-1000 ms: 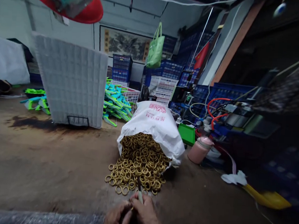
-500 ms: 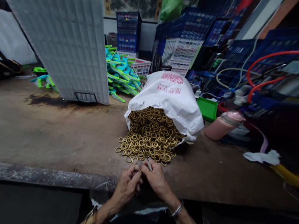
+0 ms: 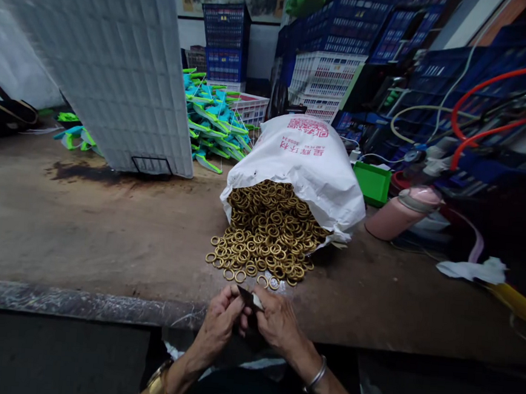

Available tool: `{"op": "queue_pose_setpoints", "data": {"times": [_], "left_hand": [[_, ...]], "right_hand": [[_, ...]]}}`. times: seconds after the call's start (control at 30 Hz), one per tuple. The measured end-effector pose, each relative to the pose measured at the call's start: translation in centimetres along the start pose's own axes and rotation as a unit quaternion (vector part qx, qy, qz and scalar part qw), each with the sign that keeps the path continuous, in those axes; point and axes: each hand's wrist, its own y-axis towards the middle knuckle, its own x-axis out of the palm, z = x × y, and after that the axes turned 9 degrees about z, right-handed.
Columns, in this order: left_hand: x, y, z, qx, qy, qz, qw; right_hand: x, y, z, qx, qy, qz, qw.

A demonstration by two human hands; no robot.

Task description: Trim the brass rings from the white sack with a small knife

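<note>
My right hand (image 3: 278,321) is closed round a small dark-bladed knife (image 3: 246,297). A pale part of it shows by the thumb, and the blade points left toward my other hand. My left hand (image 3: 222,316) is closed in a pinch just beside the blade; what its fingertips hold is hidden. Both hands are close together at the table's front edge. Just beyond them lies a pile of brass-coloured rings (image 3: 263,251), spilling from the open mouth of a white sack (image 3: 293,157) that lies on its side with red print on top.
A tall pale ribbed panel (image 3: 149,79) stands at the left on the wooden table (image 3: 105,233). Behind it are green and turquoise plastic pieces (image 3: 218,120). To the sack's right are a green tray (image 3: 371,184) and a pink bottle (image 3: 400,214). Blue crates (image 3: 225,63) are stacked behind.
The knife blade has turned into clear view between my hands. Both hands stay together at the table edge. The view has tipped down slightly, so the scene sits a little higher.
</note>
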Motion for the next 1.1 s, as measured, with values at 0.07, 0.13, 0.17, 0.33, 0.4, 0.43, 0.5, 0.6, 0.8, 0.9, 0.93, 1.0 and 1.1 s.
{"op": "queue_pose_setpoints", "data": {"times": [0.07, 0.13, 0.17, 0.33, 0.4, 0.43, 0.5, 0.6, 0.8, 0.9, 0.93, 1.0, 1.1], "left_hand": [[0.0, 0.0, 0.0, 0.000, 0.007, 0.008, 1.000], [0.0, 0.1, -0.1, 0.008, 0.016, 0.018, 1.000], [-0.1, 0.2, -0.2, 0.014, 0.022, 0.022, 0.999], [-0.1, 0.1, 0.1, 0.031, 0.042, 0.026, 0.998], [-0.1, -0.2, 0.4, 0.032, 0.050, 0.019, 0.998], [0.0, -0.5, 0.6, 0.028, 0.052, 0.011, 0.998], [0.0, -0.9, 0.7, 0.011, 0.047, -0.017, 0.999], [-0.1, -1.3, 0.5, -0.019, -0.015, -0.059, 0.998], [-0.4, -0.5, -0.5, -0.053, -0.124, -0.027, 0.990], [-0.5, -0.1, -0.3, -0.081, -0.166, -0.020, 0.983], [-0.6, 0.0, -0.2, -0.092, -0.180, -0.024, 0.979], [-0.7, 0.1, 0.1, -0.114, -0.204, -0.036, 0.972], [-0.9, 0.4, 0.2, -0.133, -0.222, -0.029, 0.966]], "right_hand": [[-0.1, -0.2, -0.2, -0.005, -0.022, -0.009, 1.000], [-0.1, -0.2, -0.4, -0.008, -0.034, -0.011, 0.999], [-0.2, -0.2, -0.4, -0.010, -0.036, -0.012, 0.999], [-0.1, -0.3, -0.4, -0.006, -0.054, -0.031, 0.998], [0.0, -0.3, -0.2, 0.013, -0.082, -0.042, 0.996], [0.0, -0.3, -0.1, 0.025, -0.097, -0.042, 0.994], [-0.1, -0.1, 0.4, 0.051, -0.123, -0.027, 0.991], [-0.5, 0.4, 1.1, 0.089, -0.145, 0.025, 0.985], [-0.6, 1.3, 1.4, 0.117, -0.146, 0.077, 0.979], [-0.4, 1.8, 0.8, 0.127, -0.173, 0.060, 0.975], [-0.4, 2.0, 0.5, 0.132, -0.181, 0.055, 0.973], [-0.4, 2.3, 0.2, 0.141, -0.192, 0.048, 0.970], [-0.5, 2.5, 0.1, 0.149, -0.192, 0.043, 0.969]]}}
